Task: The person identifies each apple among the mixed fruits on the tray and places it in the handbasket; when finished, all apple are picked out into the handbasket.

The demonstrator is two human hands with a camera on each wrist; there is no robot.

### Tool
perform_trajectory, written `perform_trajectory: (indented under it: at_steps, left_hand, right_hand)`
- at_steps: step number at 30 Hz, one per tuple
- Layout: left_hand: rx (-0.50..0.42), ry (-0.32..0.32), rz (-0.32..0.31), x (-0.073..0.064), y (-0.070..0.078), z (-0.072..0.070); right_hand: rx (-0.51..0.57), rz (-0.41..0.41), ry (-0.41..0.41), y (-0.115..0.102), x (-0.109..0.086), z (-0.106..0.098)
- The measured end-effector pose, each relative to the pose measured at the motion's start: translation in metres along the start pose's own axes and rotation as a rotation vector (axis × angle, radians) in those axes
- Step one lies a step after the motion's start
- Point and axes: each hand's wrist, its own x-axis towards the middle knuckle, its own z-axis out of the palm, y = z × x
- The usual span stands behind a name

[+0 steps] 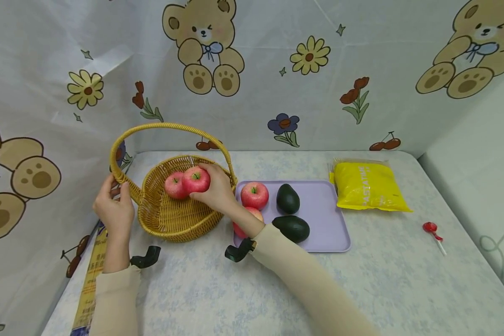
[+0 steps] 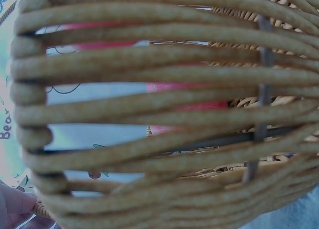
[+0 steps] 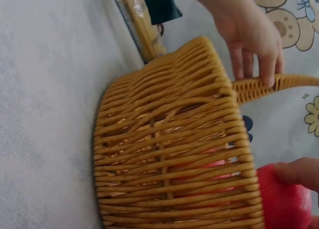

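Note:
My left hand (image 1: 116,205) grips the handle of the yellow wicker basket (image 1: 180,235) low on its left side. My right hand (image 1: 219,189) holds a red apple (image 1: 196,179) over the basket, thumb and fingers around it. Beside that fruit another apple (image 1: 175,185) lies inside the basket. In the right wrist view the held apple (image 3: 284,199) shows at the basket's rim, and the left hand (image 3: 251,44) pinches the handle. The left wrist view is filled by the basket's woven side (image 2: 149,104), with red showing through its gaps.
Right of the basket is a lilac tray (image 1: 325,224) with two apples (image 1: 254,195) and two avocados (image 1: 288,199), partly behind the right forearm. Further right lie a yellow pasta packet (image 1: 369,186) and a red lollipop (image 1: 431,228). A yellow package (image 1: 90,280) lies along the left edge.

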Motion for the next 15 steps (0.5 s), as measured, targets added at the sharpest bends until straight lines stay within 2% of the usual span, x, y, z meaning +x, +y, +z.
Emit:
perform_trajectory:
  at_steps: [9,15]
  left_hand:
    - [-0.001,0.010,0.018,0.000,-0.001,0.001]
    - [-0.008,-0.005,0.018,0.000,0.000,-0.001]
  right_hand:
    - [-0.017,0.072,-0.035,0.010,0.010,0.011]
    - [-0.019,0.099,-0.047,0.010,0.015,0.016]
